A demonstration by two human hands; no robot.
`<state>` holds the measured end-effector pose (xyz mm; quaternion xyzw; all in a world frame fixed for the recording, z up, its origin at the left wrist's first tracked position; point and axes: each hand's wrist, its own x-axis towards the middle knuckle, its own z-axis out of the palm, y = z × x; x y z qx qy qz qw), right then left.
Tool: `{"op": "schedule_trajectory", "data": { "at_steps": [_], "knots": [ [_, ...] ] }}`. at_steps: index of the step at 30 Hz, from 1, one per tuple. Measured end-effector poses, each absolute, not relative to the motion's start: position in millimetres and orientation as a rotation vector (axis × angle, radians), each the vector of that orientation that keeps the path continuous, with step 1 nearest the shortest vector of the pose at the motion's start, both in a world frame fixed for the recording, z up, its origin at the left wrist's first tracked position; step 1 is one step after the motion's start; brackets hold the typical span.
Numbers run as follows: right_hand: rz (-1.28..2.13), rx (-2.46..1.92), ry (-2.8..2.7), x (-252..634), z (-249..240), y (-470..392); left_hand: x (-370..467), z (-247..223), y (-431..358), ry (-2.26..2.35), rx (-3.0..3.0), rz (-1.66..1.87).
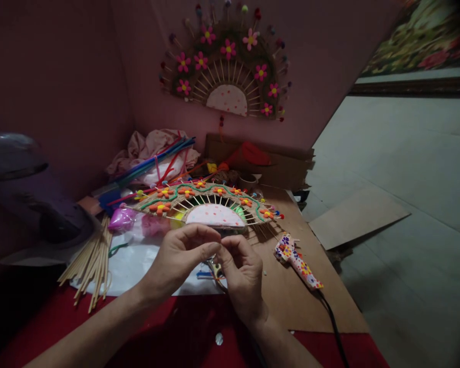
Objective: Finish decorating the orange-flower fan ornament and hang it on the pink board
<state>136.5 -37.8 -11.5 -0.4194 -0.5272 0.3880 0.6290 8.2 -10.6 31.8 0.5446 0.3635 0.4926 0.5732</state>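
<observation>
My left hand (184,250) and my right hand (240,271) meet fingertip to fingertip over the middle of the table. Both are pinched closed, and whatever lies between the fingers is too small or hidden to make out. Just beyond them stands a fan-shaped decoration (214,215) with orange flowers, a green wavy trim, thin sticks and a white spotted half-round centre. Scissors (216,271) lie beneath the hands, partly covered by them. To the right, a glue gun (297,259) wrapped in flowered covering rests on a cardboard sheet (314,306).
Thin wooden sticks (94,266) are bundled at the left on red cloth (145,332). Pipe cleaners (153,163) and crumpled fabric (149,143) pile up at the back. A larger pink-flowered fan (228,99) hangs on the wall. A black cord (333,322) trails off the front.
</observation>
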Motion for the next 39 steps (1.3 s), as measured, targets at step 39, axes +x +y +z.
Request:
{"op": "schedule_trajectory", "data": {
  "at_steps": [39],
  "knots": [
    [0.608,-1.148,-1.531,136,-8,-41,2,9,-14,0.992,1.601,1.135]
  ]
}}
